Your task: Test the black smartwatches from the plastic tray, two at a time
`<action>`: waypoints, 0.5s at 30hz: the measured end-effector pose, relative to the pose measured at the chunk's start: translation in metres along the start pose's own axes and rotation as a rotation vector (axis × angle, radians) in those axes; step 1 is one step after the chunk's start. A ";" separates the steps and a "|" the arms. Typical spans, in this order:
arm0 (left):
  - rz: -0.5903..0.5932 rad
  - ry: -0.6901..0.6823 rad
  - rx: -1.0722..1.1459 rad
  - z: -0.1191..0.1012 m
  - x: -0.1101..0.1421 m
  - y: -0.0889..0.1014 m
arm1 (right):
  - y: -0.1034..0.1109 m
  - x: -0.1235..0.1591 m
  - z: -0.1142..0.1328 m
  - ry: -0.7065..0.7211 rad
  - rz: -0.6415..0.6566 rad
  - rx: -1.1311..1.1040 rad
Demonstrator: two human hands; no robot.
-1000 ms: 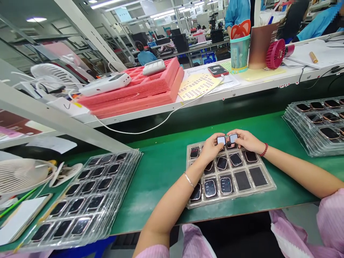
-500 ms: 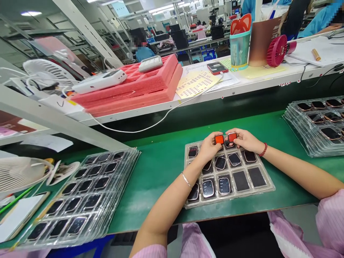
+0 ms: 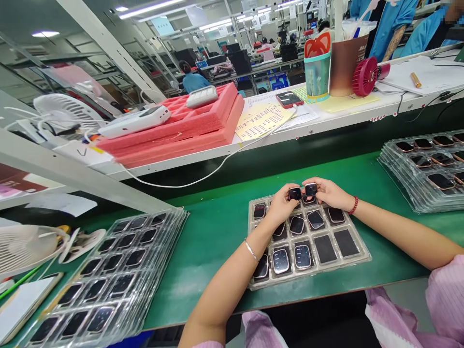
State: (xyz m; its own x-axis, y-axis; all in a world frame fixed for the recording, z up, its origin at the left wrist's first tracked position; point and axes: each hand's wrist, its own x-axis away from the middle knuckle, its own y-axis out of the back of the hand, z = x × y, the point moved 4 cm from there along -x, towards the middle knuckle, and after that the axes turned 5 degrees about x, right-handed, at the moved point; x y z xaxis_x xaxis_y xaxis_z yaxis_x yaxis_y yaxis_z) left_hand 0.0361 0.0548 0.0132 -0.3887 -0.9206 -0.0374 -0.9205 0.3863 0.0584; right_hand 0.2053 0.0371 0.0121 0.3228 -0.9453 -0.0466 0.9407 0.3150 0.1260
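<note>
My left hand [image 3: 280, 206] grips a small square smartwatch body [image 3: 294, 194] with a dark screen. My right hand [image 3: 328, 192] grips a second smartwatch body [image 3: 311, 189], also dark. Both watches are held side by side, screens up, over the far edge of a clear plastic tray [image 3: 363, 254] on the green belt [image 3: 217, 241]. The tray holds several watch bodies in pockets; two at the front show lit screens [image 3: 281, 260], and two pockets at the right are empty [image 3: 345, 242].
A stack of clear trays filled with watches [image 3: 108, 275] lies at the left, another stack [image 3: 424, 169] at the right. Behind the belt a white shelf carries pink foam trays [image 3: 195, 125], papers, a phone [image 3: 289, 99], cups and a pink fan [image 3: 364, 76]. People work in the background.
The two held watch screens went from white to red to dark. Both hands stayed over the tray's far edge; the view shifted slightly.
</note>
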 end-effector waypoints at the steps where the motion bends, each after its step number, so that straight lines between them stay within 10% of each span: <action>1: 0.000 -0.004 0.002 0.000 0.000 0.000 | 0.000 0.000 0.000 0.000 0.000 0.004; 15: -0.015 0.019 0.007 0.000 0.001 -0.002 | 0.002 0.000 0.001 -0.001 -0.017 0.016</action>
State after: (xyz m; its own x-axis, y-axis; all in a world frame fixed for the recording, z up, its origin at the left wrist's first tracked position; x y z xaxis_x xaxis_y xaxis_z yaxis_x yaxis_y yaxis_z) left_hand 0.0371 0.0528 0.0129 -0.3741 -0.9272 -0.0188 -0.9265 0.3728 0.0507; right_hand 0.2070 0.0378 0.0130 0.3064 -0.9507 -0.0480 0.9444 0.2972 0.1409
